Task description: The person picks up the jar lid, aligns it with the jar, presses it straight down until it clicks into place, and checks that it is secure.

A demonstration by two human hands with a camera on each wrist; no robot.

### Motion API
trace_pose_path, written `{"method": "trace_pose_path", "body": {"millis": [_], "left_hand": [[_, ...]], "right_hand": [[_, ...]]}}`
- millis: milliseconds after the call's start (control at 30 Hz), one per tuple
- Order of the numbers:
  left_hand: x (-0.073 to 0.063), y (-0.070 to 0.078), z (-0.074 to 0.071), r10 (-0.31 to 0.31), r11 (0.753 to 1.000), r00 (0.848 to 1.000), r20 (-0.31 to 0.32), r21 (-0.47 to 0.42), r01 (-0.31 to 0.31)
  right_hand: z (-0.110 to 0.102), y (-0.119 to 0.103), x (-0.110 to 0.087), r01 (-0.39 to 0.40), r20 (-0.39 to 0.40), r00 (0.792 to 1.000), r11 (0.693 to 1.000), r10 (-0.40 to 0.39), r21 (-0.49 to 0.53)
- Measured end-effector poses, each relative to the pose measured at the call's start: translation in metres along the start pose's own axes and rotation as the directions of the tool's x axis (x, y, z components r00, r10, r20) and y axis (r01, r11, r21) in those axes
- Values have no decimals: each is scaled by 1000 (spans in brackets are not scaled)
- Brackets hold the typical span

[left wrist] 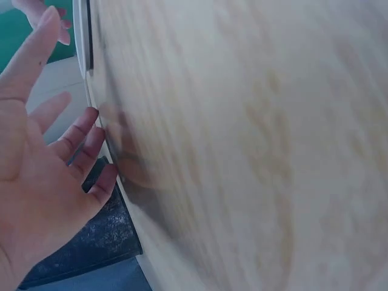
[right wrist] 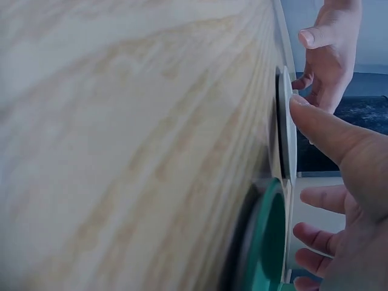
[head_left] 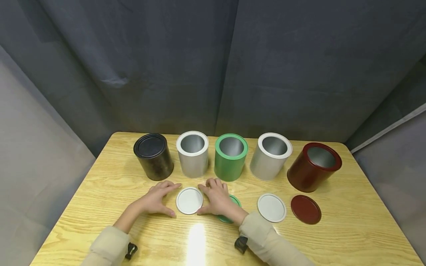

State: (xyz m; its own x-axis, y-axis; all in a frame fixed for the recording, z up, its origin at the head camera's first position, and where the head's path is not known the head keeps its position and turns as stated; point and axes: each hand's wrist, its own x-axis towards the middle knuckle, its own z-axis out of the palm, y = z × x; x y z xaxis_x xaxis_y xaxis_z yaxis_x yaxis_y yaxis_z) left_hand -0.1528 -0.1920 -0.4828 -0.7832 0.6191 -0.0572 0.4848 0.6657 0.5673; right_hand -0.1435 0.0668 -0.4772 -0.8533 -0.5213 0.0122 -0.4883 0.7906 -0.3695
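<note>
A round white lid (head_left: pixel 189 200) lies flat on the table between both hands. To its left is my left hand (head_left: pixel 156 199), thumb and fingers spread, apart from the lid; the left wrist view shows nothing in its palm. On the other side, my right hand (head_left: pixel 215 199) has its thumb and forefinger at the lid's right edge; whether they touch it I cannot tell. Under that hand a green lid (head_left: pixel 237 200) is partly hidden. In the right wrist view, the thumb (right wrist: pixel 321 124) overlaps the white lid (right wrist: pixel 287 115), with the green lid (right wrist: pixel 271 242) nearer.
Along the back stand a black can (head_left: pixel 156 162) with its lid on, and open cans: white (head_left: pixel 194 164), green (head_left: pixel 230 168), another white (head_left: pixel 265 166) and dark red (head_left: pixel 304 175). At right lie a second white lid (head_left: pixel 271 208) and a dark red lid (head_left: pixel 306 209).
</note>
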Motion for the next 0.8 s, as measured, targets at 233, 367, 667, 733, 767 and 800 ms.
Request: {"method": "trace_pose_path", "body": {"millis": [233,367,667,733,767,800], "left_hand": [[4,5,2,-10,997,1000,12,82,9],[6,6,4,-15,992,1000,6,127,14],[9,8,11,-12,982,999,-50,185,21],[9,8,12,-12,981,998,-60,191,23],[10,8,12,-12,980,998,-62,199,24],[10,8,13,-12,978,998,-64,206,25]], "right_hand": [[3,1,1,-18,29,999,1000,19,-23],[4,1,2,-23,38,999,1000,24,-19],[5,0,3,-22,41,999,999,24,-36],[5,-1,3,-23,41,999,999,24,-34],[5,-1,3,-25,42,999,999,26,-32],[5,-1,3,-26,41,999,999,28,-28]]}}
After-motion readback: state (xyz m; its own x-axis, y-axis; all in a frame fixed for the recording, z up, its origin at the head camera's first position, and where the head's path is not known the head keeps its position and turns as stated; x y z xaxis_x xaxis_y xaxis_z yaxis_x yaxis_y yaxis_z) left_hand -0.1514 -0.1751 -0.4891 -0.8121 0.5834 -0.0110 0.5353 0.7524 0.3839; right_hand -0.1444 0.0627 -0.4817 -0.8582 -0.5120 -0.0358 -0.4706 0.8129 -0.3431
